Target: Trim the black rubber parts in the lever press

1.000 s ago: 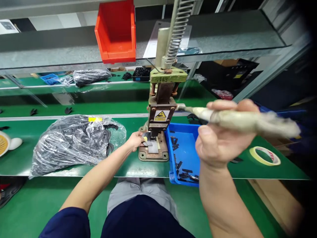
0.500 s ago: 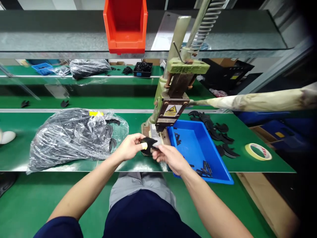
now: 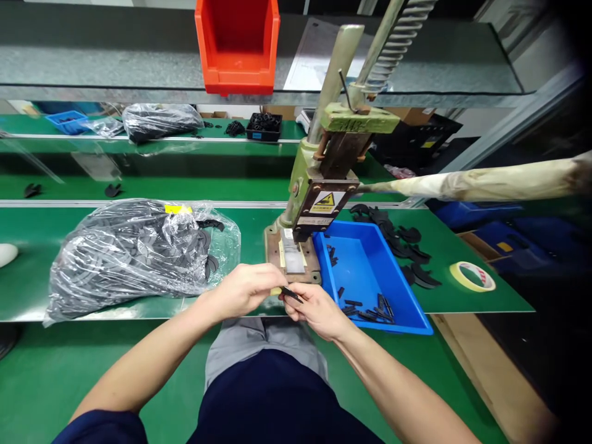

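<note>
Between my two hands is a thin black curved plastic piece (image 3: 292,295), tilted and seen nearly edge-on. My left hand (image 3: 245,287) is closed on its left end, with a yellow wrap (image 3: 276,291) on the thumb. My right hand (image 3: 315,308) pinches the same piece from the right, and its fingertips partly cover it. Both hands are in front of the green hand press (image 3: 324,179), near the bench's front edge. The press's metal base (image 3: 311,266) shows uncovered behind them, with a light grey plate (image 3: 294,258) on it.
Left of the press lies a clear bag (image 3: 134,253) full of black parts. A blue tray (image 3: 370,259) with small black pieces stands right of it, beside loose curved parts (image 3: 393,234) and a tape roll (image 3: 472,276). The press lever (image 3: 472,177) reaches right; an orange bin (image 3: 238,49) sits above.
Both hands have drawn back from the press base toward my body, bringing the black piece along. It has turned from flat-facing to edge-on, and more small black pieces show in the tray.
</note>
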A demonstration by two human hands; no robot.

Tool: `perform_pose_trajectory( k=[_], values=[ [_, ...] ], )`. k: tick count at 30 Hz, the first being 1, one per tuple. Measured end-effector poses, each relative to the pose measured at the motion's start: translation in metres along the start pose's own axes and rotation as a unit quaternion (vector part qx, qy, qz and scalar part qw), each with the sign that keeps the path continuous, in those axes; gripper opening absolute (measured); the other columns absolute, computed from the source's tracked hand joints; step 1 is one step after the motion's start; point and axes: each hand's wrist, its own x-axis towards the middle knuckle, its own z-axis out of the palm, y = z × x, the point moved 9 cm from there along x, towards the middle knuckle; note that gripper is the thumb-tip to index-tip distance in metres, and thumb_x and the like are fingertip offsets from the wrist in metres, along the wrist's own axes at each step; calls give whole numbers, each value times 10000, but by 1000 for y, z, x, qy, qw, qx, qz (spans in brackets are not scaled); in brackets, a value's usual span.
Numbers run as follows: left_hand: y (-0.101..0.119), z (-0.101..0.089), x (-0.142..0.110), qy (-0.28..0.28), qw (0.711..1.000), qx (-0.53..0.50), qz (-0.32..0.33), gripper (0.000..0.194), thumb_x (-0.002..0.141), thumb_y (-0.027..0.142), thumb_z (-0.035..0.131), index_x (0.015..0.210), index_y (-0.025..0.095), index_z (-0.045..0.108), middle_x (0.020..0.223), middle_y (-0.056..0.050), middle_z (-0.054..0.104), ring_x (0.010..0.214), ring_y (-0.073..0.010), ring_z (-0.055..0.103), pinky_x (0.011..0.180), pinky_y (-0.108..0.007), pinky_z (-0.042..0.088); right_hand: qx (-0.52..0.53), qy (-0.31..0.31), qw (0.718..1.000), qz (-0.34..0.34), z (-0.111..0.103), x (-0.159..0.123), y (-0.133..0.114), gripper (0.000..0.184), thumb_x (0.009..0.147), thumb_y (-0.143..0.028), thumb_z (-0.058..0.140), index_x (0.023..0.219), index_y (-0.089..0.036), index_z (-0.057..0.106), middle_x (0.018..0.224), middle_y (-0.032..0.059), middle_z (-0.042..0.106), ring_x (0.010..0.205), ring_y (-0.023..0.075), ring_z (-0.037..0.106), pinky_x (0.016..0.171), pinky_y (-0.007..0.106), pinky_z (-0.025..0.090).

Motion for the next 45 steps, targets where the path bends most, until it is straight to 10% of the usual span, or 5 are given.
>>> perform_pose_trajectory(
  k=[11, 25, 32, 39, 45],
  values=[
    [10, -13, -9, 91, 991, 52, 78, 185, 978, 148, 490, 1073, 177, 646, 942, -99, 701, 882, -156, 680, 773, -251, 571, -166, -23, 985, -45, -21, -4, -31, 515, 793, -616, 656, 1046, -170, 703, 799, 59, 730, 656, 147, 638, 593, 287, 523],
    [-28, -15, -12, 99, 961, 252, 64, 213, 955, 94, 504, 1102, 184, 629, 972, -93, 720, 946, -169, 693, 791, -258, 569, -535, 236, 810, -54, -196, -6, -47, 493, 776, -429, 575, 1153, -128, 678, 1220, 231, 660, 1178, 391, 618, 1070, 633, 442],
    [-58, -13, -4, 80, 955, 281, 55, 176, 930, 67, 536, 1078, 128, 608, 959, -116, 716, 919, -198, 688, 764, -277, 579, -616, 169, 765, -84, -165, -9, -39, 239, 832, -293, 552, 957, -180, 722, 1130, 193, 694, 1033, 333, 682, 933, 524, 564],
    [-44, -10, 7, 70, 974, 192, 95, 201, 968, 116, 495, 1131, 159, 603, 990, -112, 725, 1025, -202, 694, 842, -307, 598, -572, 85, 739, -347, -42, -25, -114, 268, 927, -173, 547, 1183, -214, 615, 1039, 74, 721, 948, 170, 687, 850, 301, 593],
    [-21, -10, 3, 68, 980, 138, 124, 203, 950, 104, 530, 1132, 137, 615, 979, -128, 735, 1018, -209, 707, 874, -321, 607, -540, -89, 745, -382, 6, -5, -115, 309, 947, -144, 494, 1227, -178, 621, 1097, 105, 735, 1017, 158, 699, 874, 278, 600]
  ],
)
